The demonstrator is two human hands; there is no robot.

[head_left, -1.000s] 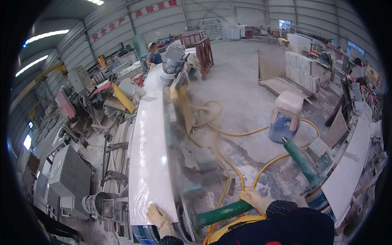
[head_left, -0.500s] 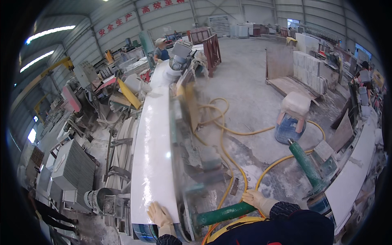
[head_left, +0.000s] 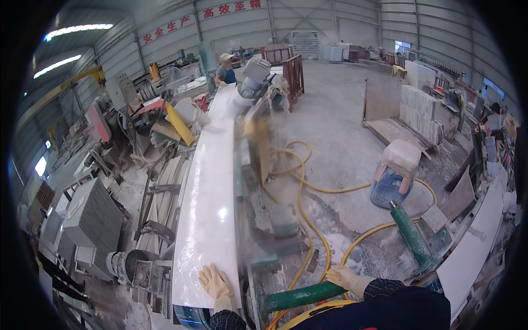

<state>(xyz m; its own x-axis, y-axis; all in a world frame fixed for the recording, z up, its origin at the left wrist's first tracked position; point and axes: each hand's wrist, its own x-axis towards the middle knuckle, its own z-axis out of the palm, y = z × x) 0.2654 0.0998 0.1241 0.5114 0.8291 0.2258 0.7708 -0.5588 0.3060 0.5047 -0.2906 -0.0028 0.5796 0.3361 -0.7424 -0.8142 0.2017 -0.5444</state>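
Observation:
My left hand (head_left: 216, 283), in a cream glove, lies flat with fingers spread near the close end of a long, glossy white slab (head_left: 203, 220). The slab looks wet and stretches away from me over a blue roller (head_left: 188, 314). To the right, my right hand (head_left: 345, 278), gloved alike, is curled over the end of a green pipe (head_left: 305, 295) that sticks out sideways from the machine frame. Its thumb and palm side are hidden. A machine head with a motor (head_left: 254, 77) sits over the slab's far part.
Yellow hoses (head_left: 301, 187) loop across the floor. A blue barrel (head_left: 390, 184) with a pale wrapped top stands right, near another green pipe (head_left: 410, 234). Stacked grey slabs (head_left: 93, 214) stand left. Another person (head_left: 225, 70) is at the slab's far end.
My view has shifted slightly, so the background sits lower and more to the right. Both hands keep their places, the left flat on the slab, the right on the pipe.

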